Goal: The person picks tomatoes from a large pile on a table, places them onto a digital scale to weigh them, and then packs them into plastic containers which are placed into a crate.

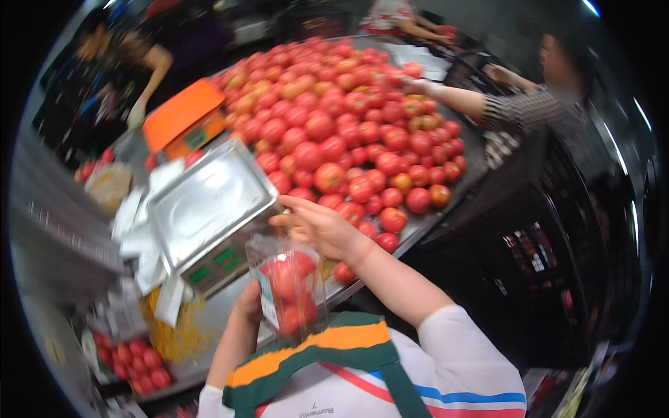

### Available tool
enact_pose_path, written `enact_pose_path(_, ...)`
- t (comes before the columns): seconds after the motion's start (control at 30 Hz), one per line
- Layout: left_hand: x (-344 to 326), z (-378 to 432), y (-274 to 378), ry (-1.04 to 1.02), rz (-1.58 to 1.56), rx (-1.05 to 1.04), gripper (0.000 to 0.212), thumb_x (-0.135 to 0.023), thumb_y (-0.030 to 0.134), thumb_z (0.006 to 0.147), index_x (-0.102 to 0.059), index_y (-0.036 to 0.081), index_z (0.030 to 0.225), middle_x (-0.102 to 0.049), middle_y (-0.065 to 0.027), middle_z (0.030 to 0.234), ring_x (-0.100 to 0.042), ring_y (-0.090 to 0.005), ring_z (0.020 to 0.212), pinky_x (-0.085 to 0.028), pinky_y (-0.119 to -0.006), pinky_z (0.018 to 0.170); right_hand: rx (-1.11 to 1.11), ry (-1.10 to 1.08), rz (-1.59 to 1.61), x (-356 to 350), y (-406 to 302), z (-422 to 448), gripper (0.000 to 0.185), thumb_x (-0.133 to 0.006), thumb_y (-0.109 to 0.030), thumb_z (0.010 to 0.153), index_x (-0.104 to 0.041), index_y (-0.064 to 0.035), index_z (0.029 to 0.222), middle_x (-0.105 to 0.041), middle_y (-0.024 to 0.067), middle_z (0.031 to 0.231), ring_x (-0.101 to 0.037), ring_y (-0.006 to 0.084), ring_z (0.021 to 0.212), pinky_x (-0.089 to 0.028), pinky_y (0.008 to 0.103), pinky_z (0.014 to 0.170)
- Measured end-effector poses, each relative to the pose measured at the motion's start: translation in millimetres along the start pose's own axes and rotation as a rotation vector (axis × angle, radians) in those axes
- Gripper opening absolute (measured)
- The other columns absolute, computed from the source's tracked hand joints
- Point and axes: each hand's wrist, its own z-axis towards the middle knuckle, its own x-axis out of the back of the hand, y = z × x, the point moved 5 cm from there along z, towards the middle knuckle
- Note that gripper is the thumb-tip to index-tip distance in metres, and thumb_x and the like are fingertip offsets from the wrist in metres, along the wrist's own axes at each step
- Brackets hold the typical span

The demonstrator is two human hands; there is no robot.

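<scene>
A clear plastic punnet [287,287] with several red tomatoes in it is held close to my apron. My left hand [252,300] grips its left side. Above the punnet, my right hand [313,224] has its fingers reaching to the near right corner of a weighing scale [211,204] with a bare steel pan; whether they touch it I cannot tell. Some fingers curl by the punnet's top, and their grip is unclear. A large heap of tomatoes [319,125] lies on the metal table beyond my right hand.
An orange scale [183,117] stands behind the steel one. Yellow rubber bands [180,329] and white papers [138,230] lie at left. Bagged tomatoes [136,366] are lower left. Black crates [502,251] stack at right. Co-workers are around the table; one's gloved hand [420,86] touches the heap.
</scene>
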Motion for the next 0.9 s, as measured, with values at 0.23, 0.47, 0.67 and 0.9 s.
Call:
enact_pose_path(0.23,-15.9,26.5,-4.8,0.037,0.179,0.183,0.067,-0.063,0.037,0.079,-0.039,0.001,0.13,-0.05,-0.0144,0.123,-0.052,-0.0247,0.109,-0.043,-0.038,0.092,-0.227,-0.807,-1.342,-138.6,-63.9,-40.6,0.037,-0.044,-0.024,0.089,-0.047,-0.0121,0.124,-0.064,0.0105,0.087,-0.055,0.0136,0.061,-0.046,0.0289,0.052)
enact_pose_path(0.47,-115.5,32.6,37.8,-0.295,0.536,-0.099,0.06,-0.058,0.028,0.083,-0.036,0.001,0.132,-0.046,-0.0139,0.126,-0.048,-0.0248,0.113,-0.04,-0.038,0.094,0.324,0.029,-1.211,-41.7,-57.1,-130.3,0.085,-0.066,-0.024,0.073,-0.016,0.0018,0.138,-0.043,0.0199,0.119,-0.05,0.0283,0.106,-0.04,0.0327,0.091)
enact_pose_path(0.67,-181.0,54.3,51.0,-0.571,0.607,-0.29,0.055,-0.055,0.019,0.086,-0.034,0.001,0.133,-0.042,-0.0135,0.128,-0.045,-0.0249,0.115,-0.038,-0.037,0.095,0.486,0.234,-0.374,-49.7,-96.9,-163.0,0.09,-0.063,-0.002,0.072,-0.006,-0.0003,0.141,-0.044,0.0106,0.127,-0.051,0.0119,0.101,-0.047,0.0241,0.077)
enact_pose_path(0.9,-124.7,73.3,36.1,-0.203,0.707,-0.093,0.054,-0.05,0.011,0.088,-0.028,-0.001,0.136,-0.037,-0.0146,0.131,-0.039,-0.0267,0.12,-0.034,-0.037,0.098,1.223,0.877,-1.127,-110.0,-249.4,-406.2,0.073,-0.064,-0.008,0.068,-0.032,-0.0004,0.134,-0.05,0.0148,0.122,-0.051,0.0264,0.112,-0.044,0.0405,0.093)
